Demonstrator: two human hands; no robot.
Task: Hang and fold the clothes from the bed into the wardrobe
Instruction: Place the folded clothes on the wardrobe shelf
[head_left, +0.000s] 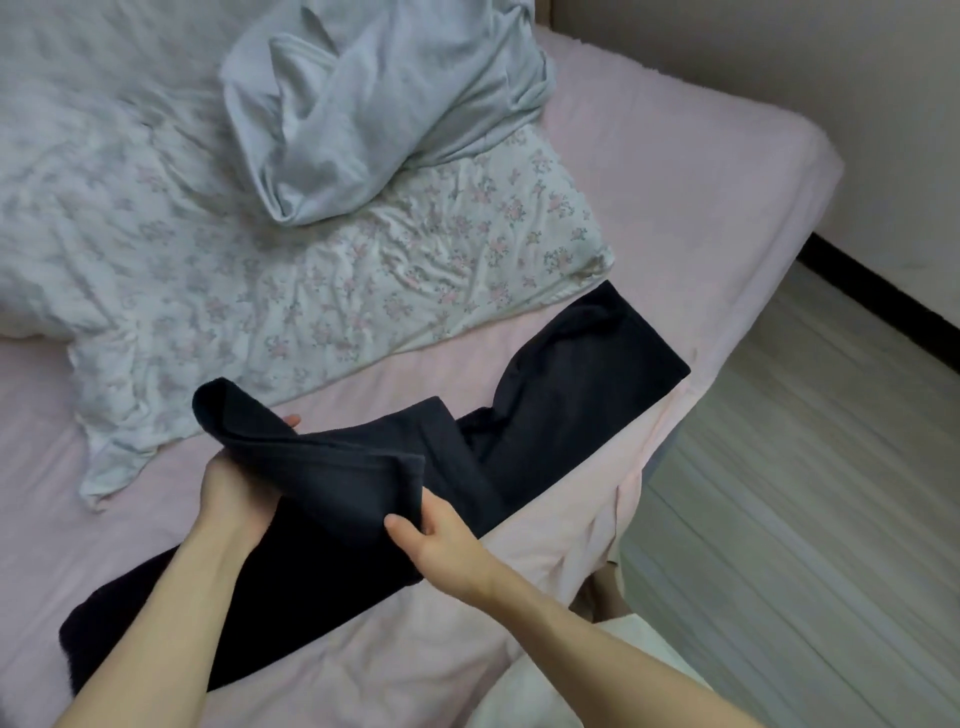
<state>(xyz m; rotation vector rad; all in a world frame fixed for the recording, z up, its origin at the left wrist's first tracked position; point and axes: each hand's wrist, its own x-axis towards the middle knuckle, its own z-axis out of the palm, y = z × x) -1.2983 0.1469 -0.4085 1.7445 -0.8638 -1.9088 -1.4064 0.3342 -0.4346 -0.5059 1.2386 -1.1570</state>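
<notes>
A long dark navy garment (561, 395) lies across the pink bed sheet (649, 197), running from lower left to the bed's right edge. Its middle section is lifted and folded over. My left hand (234, 493) holds the raised fold from underneath, with fingertips showing past the cloth. My right hand (436, 535) pinches the near corner of the same fold between thumb and fingers. A crumpled light grey garment (374, 104) sits farther back on the bed.
A white floral duvet (260, 270) covers the left and middle of the bed. Beyond the bed's right edge are a wooden floor (805, 493), a dark skirting board and a pale wall (779, 47). Light clothing on my body shows at the bottom.
</notes>
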